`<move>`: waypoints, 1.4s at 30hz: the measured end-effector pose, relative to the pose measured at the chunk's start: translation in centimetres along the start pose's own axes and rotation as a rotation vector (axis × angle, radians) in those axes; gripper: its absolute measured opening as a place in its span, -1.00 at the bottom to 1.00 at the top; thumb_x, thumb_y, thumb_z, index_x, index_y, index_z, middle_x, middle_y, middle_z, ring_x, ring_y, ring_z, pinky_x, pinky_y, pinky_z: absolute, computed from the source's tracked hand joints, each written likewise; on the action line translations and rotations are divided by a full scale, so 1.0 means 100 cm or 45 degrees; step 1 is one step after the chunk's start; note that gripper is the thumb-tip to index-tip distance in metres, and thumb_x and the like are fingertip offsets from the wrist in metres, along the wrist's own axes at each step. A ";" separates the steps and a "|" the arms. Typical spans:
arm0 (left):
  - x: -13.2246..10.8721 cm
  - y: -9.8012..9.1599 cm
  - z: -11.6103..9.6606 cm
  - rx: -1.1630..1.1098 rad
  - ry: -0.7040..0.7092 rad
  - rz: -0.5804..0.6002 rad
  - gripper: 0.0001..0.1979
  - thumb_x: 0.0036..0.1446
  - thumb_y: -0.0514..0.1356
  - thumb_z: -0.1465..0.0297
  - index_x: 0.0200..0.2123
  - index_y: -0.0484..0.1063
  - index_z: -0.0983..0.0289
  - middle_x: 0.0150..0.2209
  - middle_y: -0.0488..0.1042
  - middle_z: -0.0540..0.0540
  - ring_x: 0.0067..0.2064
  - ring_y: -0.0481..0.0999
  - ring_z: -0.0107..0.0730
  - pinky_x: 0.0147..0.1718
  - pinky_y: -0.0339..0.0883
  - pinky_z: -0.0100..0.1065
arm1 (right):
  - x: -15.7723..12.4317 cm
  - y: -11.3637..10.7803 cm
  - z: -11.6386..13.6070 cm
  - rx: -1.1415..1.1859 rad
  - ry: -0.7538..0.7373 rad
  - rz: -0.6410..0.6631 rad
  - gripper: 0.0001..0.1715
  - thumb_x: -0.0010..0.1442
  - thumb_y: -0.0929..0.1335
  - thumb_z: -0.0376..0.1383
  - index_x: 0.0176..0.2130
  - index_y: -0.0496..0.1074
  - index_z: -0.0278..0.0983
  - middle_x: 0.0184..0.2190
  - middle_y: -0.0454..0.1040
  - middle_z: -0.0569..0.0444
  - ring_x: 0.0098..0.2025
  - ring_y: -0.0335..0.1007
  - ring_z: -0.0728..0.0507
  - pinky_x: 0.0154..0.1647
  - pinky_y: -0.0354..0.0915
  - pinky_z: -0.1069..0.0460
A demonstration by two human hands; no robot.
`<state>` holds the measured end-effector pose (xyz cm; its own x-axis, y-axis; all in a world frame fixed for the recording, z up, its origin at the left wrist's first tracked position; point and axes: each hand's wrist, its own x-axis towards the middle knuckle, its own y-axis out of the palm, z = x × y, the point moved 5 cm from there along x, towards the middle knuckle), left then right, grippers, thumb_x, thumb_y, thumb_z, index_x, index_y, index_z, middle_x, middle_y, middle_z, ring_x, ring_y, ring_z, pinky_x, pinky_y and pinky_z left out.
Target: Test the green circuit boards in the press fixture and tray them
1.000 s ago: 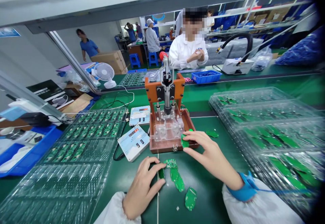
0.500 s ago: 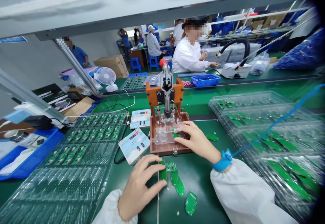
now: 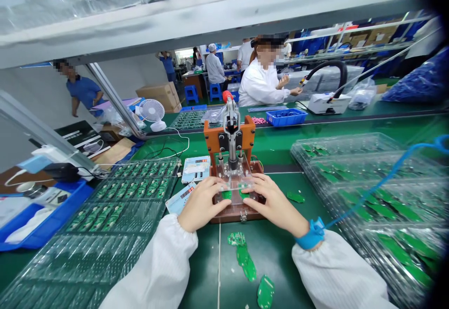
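Observation:
My left hand (image 3: 201, 204) reaches into the left side of the press fixture (image 3: 234, 211), an orange-framed jig with a red-knobbed lever. Its fingertips pinch a small green circuit board (image 3: 226, 195) under the clear plate. My right hand (image 3: 276, 202) mirrors it on the right, fingertips closed on a second green board (image 3: 243, 193). A blue wrist strap (image 3: 312, 235) with a coiled cord sits on my right wrist. Several loose green boards (image 3: 245, 255) lie on the mat in front of me, and one more board (image 3: 295, 197) lies right of the fixture.
Clear trays of green boards (image 3: 130, 192) fill the left; stacked clear trays (image 3: 368, 178) fill the right. Two counter boxes (image 3: 195, 168) sit left of the fixture. A blue bin (image 3: 45, 225) is at far left. A person in white (image 3: 261, 84) works across the bench; others stand behind.
My left hand lifted a green board from the mat and carried it up into the fixture's left side. My right hand moved its board from the fixture's front edge in under the plate.

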<state>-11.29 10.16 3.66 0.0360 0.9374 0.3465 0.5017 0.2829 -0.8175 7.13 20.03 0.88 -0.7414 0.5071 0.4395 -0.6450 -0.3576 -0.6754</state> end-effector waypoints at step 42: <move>-0.052 0.056 -0.058 -0.277 0.468 -0.122 -0.86 0.24 0.20 0.39 -0.16 0.52 0.26 -0.06 0.57 0.17 0.16 0.48 -0.11 0.20 0.39 -0.08 | 0.103 -0.119 0.159 0.194 -0.444 -0.593 -0.76 0.50 0.27 -0.20 0.09 0.42 -0.17 -0.07 0.51 0.06 -0.05 0.52 -0.13 0.02 0.50 -0.05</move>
<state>-3.64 5.66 -0.03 0.2663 0.7631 0.5889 0.6870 0.2784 -0.6713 4.25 17.05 22.90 -0.3747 0.3592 0.8547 -0.9168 -0.2810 -0.2838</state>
